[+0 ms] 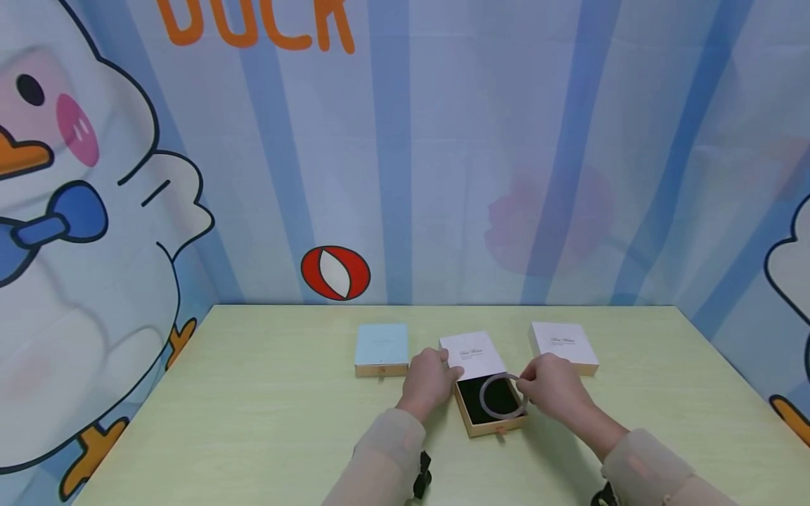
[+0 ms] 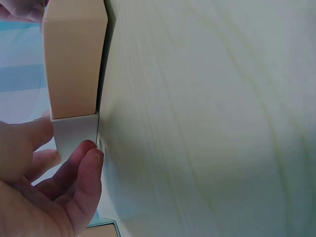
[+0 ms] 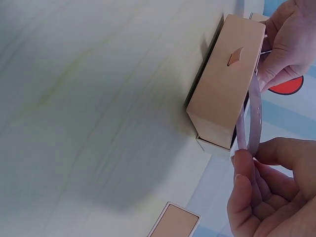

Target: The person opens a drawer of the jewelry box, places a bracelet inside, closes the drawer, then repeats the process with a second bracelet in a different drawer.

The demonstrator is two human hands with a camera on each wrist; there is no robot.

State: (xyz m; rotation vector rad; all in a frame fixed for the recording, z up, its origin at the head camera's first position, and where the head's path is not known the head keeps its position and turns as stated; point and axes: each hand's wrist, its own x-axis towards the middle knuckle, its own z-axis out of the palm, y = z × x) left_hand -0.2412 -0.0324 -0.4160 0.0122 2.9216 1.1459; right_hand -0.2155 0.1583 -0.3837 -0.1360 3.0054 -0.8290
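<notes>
A drawer-style gift box stands in the middle, its white sleeve (image 1: 472, 353) pushed back and its tan drawer (image 1: 471, 419) pulled out toward me, showing a dark lining. My left hand (image 1: 427, 383) grips the sleeve by its sides; in the left wrist view, fingers and thumb lie around the white end (image 2: 75, 134). Between thumb and fingers my right hand (image 1: 552, 385) pinches a pale lilac bangle (image 1: 484, 398) by its right edge. The bangle (image 3: 255, 116) is tilted over the drawer's opening, overlapping the lining in the head view.
A light blue box (image 1: 382, 346) sits to the left of the middle box. Behind my right hand is another white box (image 1: 563, 344). All rest on a pale wood-grain table (image 1: 272, 407), with a printed duck curtain (image 1: 430, 154) beyond its back edge.
</notes>
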